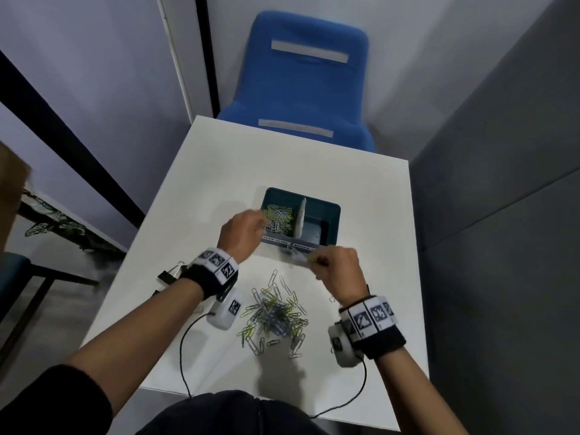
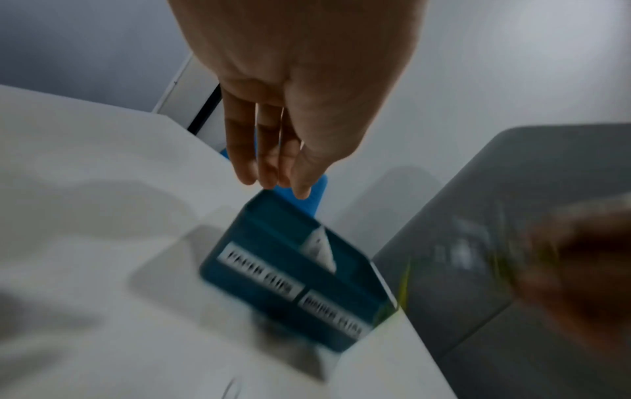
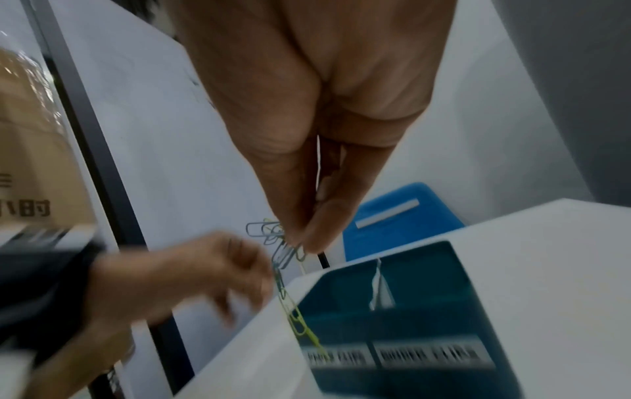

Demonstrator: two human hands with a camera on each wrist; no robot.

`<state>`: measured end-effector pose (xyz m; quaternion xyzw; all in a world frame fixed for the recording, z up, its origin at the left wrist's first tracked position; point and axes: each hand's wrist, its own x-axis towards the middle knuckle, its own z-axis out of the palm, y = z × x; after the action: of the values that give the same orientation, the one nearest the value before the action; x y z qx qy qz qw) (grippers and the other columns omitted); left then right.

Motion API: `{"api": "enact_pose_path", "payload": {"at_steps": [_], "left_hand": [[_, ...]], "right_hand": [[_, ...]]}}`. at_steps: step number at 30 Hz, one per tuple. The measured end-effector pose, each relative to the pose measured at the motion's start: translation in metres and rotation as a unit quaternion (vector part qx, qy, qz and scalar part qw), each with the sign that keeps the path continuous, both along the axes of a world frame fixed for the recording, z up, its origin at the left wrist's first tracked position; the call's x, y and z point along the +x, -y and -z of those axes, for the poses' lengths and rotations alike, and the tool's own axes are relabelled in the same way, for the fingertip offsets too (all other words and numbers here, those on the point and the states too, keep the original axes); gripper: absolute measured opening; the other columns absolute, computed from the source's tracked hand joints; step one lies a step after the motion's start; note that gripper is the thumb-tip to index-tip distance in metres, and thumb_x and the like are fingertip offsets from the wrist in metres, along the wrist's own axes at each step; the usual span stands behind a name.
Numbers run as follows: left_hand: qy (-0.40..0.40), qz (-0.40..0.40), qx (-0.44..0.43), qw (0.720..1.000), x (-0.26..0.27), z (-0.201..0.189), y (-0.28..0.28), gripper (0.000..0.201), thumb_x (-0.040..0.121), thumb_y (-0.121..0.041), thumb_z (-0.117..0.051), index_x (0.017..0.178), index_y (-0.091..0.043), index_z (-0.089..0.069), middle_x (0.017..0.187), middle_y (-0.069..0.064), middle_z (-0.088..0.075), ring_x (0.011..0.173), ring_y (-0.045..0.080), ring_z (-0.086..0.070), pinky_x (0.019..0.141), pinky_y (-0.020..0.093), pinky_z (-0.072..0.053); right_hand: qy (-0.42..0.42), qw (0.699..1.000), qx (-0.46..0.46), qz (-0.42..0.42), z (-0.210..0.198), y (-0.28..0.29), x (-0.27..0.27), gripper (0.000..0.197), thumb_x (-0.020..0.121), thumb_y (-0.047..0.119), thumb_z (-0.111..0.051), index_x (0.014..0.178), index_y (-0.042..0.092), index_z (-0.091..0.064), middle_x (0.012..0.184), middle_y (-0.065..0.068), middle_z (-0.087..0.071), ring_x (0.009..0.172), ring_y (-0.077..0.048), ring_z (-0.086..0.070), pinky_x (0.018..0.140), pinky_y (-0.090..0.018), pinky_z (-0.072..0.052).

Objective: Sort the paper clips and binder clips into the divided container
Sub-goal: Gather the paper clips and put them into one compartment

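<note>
At the table's [image 1: 361, 189] left edge, behind your left wrist, lie binder clips [image 1: 171, 273]. Your left hand [image 1: 241, 233] hovers over the left compartment of the teal divided container [image 1: 332, 211], fingers [image 2: 270, 151] loose and straight, holding nothing. That compartment, labelled for paper clips, has sorted clips [image 1: 279, 216] piled in it. Nearer you, a loose heap of paper clips [image 1: 276, 315] lies on the table. Your right hand [image 1: 337, 268] pinches a dangling bunch of linked clips [image 3: 283, 259] just in front of the container's near wall
</note>
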<state>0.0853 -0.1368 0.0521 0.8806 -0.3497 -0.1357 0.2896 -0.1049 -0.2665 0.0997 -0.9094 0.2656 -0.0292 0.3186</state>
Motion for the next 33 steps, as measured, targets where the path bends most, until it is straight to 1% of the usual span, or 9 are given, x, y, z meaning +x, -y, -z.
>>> {"api": "enact_pose_path", "payload": {"at_steps": [5, 9, 12, 14, 16, 19, 22, 28, 33], "left_hand": [[-0.037, 0.036, 0.158, 0.986, -0.038, 0.053, -0.051, 0.019, 0.088, -0.021, -0.066, 0.107, -0.020, -0.064, 0.109, 0.001, -0.067, 0.090, 0.017, -0.064, 0.080, 0.031, -0.053], [-0.059, 0.075, 0.261, 0.961, -0.057, 0.078, -0.075, 0.037, 0.088, -0.031, -0.062, 0.122, -0.021, -0.053, 0.123, 0.003, -0.054, 0.110, 0.023, -0.056, 0.087, 0.034, -0.046], [-0.068, 0.094, 0.278, 0.954, -0.062, 0.087, -0.080, 0.046, 0.090, -0.035, -0.058, 0.131, -0.018, -0.045, 0.130, 0.005, -0.045, 0.121, 0.023, -0.044, 0.089, 0.037, -0.044], [-0.070, 0.112, 0.274, 0.953, -0.064, 0.092, -0.078, 0.053, 0.091, -0.038, -0.056, 0.137, -0.016, -0.039, 0.138, 0.006, -0.038, 0.127, 0.025, -0.036, 0.092, 0.039, -0.043], [-0.081, 0.133, 0.268, 0.951, -0.066, 0.099, -0.074, 0.067, 0.092, -0.042, -0.054, 0.147, -0.016, -0.026, 0.153, 0.007, -0.024, 0.138, 0.024, -0.023, 0.103, 0.040, -0.038], [-0.084, 0.169, 0.290, 0.938, -0.072, 0.107, -0.062, 0.081, 0.092, -0.051, -0.050, 0.153, -0.021, -0.006, 0.161, 0.002, 0.004, 0.147, 0.023, -0.001, 0.116, 0.043, -0.020], [-0.050, 0.198, 0.318, 0.926, -0.082, 0.112, -0.044, 0.086, 0.090, -0.062, -0.042, 0.153, -0.023, 0.003, 0.160, 0.000, 0.015, 0.147, 0.025, 0.008, 0.117, 0.048, -0.014], [0.023, 0.316, 0.300, 0.900, -0.109, 0.116, -0.038, 0.083, 0.091, -0.060, -0.038, 0.153, -0.019, -0.001, 0.161, 0.002, 0.008, 0.147, 0.025, 0.007, 0.116, 0.049, -0.012], [0.076, 0.393, 0.277, 0.873, -0.114, 0.115, -0.065, 0.075, 0.092, -0.051, -0.045, 0.151, -0.016, -0.015, 0.161, 0.006, -0.005, 0.147, 0.027, -0.005, 0.113, 0.049, -0.020]], "right_hand": [[0.075, 0.996, -0.039, 0.006, -0.033, 0.021, 0.062, 0.011, 0.082, 0.008, -0.069, 0.084, 0.015, -0.077, 0.077, 0.000, -0.073, 0.062, -0.007, -0.057, 0.064, -0.013, -0.042], [0.055, 0.997, -0.046, 0.028, -0.027, 0.025, 0.087, 0.022, 0.080, 0.012, -0.072, 0.101, 0.014, -0.072, 0.086, -0.004, -0.071, 0.077, -0.016, -0.063, 0.074, -0.024, -0.049], [0.036, 0.998, -0.039, 0.022, 0.000, 0.020, 0.075, 0.025, 0.079, 0.016, -0.074, 0.104, 0.018, -0.070, 0.089, 0.001, -0.070, 0.077, -0.013, -0.063, 0.075, -0.028, -0.055], [0.003, 1.000, -0.021, 0.014, 0.024, 0.012, 0.054, 0.016, 0.081, 0.017, -0.072, 0.097, 0.019, -0.071, 0.088, 0.002, -0.070, 0.075, -0.012, -0.065, 0.074, -0.029, -0.057], [-0.052, 0.998, -0.014, 0.015, 0.049, 0.003, 0.027, 0.013, 0.083, 0.018, -0.070, 0.095, 0.019, -0.070, 0.090, 0.001, -0.071, 0.077, -0.015, -0.065, 0.075, -0.031, -0.056], [-0.161, 0.987, -0.005, 0.003, 0.089, -0.013, -0.017, 0.033, 0.085, 0.024, -0.067, 0.117, 0.015, -0.063, 0.108, -0.007, -0.065, 0.093, -0.022, -0.063, 0.082, -0.029, -0.049], [-0.252, 0.967, 0.001, -0.025, 0.122, -0.034, -0.054, 0.047, 0.086, 0.021, -0.060, 0.131, 0.014, -0.048, 0.122, -0.011, -0.050, 0.108, -0.028, -0.056, 0.087, -0.034, -0.049], [-0.278, 0.960, 0.015, -0.018, 0.147, -0.068, -0.094, 0.078, 0.073, 0.024, -0.078, 0.134, 0.015, -0.030, 0.123, -0.009, -0.037, 0.106, -0.026, -0.048, 0.079, -0.032, -0.052], [-0.270, 0.963, -0.012, 0.004, 0.156, -0.075, -0.077, 0.072, 0.080, 0.017, -0.070, 0.138, 0.010, -0.027, 0.124, -0.011, -0.036, 0.111, -0.031, -0.045, 0.079, -0.038, -0.051]]}}
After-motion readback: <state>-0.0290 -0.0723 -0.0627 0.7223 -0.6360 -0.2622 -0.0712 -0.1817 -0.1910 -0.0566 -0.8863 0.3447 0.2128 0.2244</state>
